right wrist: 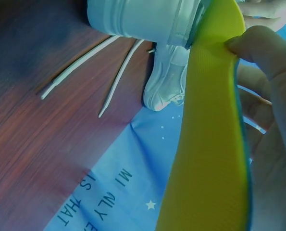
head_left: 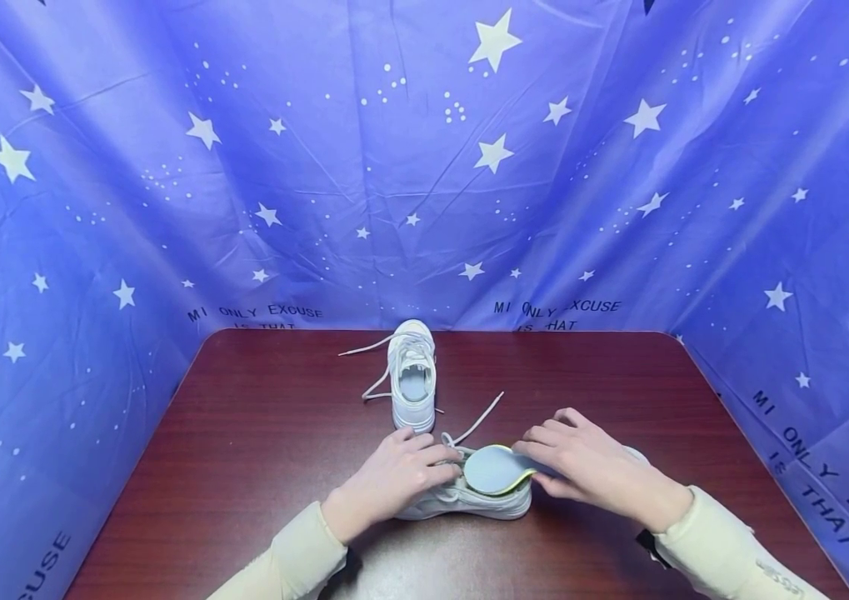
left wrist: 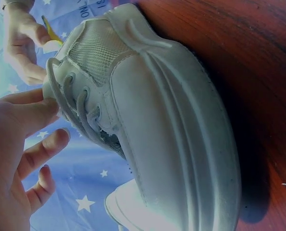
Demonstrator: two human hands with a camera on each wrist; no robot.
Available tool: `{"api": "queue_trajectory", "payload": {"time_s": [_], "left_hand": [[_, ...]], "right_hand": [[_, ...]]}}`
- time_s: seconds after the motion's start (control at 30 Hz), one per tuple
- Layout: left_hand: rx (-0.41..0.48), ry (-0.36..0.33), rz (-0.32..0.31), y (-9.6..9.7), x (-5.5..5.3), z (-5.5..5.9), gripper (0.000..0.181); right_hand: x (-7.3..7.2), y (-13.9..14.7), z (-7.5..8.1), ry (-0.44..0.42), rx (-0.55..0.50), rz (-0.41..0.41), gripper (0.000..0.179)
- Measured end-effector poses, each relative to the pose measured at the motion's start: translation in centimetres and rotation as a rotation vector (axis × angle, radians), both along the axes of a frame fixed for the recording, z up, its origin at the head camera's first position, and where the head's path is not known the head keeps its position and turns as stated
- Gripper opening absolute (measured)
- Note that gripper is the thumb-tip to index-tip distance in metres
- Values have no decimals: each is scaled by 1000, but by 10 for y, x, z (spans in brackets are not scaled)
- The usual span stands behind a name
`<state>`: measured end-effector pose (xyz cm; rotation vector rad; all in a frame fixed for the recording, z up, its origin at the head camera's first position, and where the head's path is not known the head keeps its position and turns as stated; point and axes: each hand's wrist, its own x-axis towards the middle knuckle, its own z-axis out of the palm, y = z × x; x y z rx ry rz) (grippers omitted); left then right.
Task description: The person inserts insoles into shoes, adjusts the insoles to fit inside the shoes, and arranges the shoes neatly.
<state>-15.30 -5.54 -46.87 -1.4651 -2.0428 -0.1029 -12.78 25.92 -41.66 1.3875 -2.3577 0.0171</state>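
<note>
A white lace-up sneaker (head_left: 469,502) lies crosswise near the table's front, toe to the left. My left hand (head_left: 397,477) holds it by the laced tongue area; in the left wrist view, thumb and index finger pinch there while the other fingers stay loose. With my right hand (head_left: 592,468) I pinch an insole (head_left: 495,472), grey on top and yellow underneath (right wrist: 207,134). Its rounded front end sits bent at the shoe's opening, and the rest sticks out right past my hand. How far it reaches inside is hidden.
A second white sneaker (head_left: 413,412) stands behind, toe away, its laces loose to the left. Loose laces (right wrist: 80,67) of the near shoe trail over the dark red table (head_left: 259,433). Blue star-printed cloth (head_left: 424,167) hangs around the back and sides.
</note>
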Motion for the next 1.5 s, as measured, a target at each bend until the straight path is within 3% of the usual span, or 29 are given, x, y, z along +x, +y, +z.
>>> {"api": "queue_trajectory", "payload": {"time_s": [0.2, 0.43, 1.1, 1.5], "left_hand": [[27, -43, -8, 0, 0, 0, 14], [56, -29, -27, 1, 0, -2, 14], [27, -52, -3, 0, 2, 0, 17], [31, -67, -13, 0, 1, 2, 17]], "right_hand": [[0, -6, -1, 8, 6, 5, 40], [1, -13, -3, 14, 11, 6, 38], [2, -30, -11, 36, 3, 37, 35], [0, -46, -16, 97, 69, 26, 35]]}}
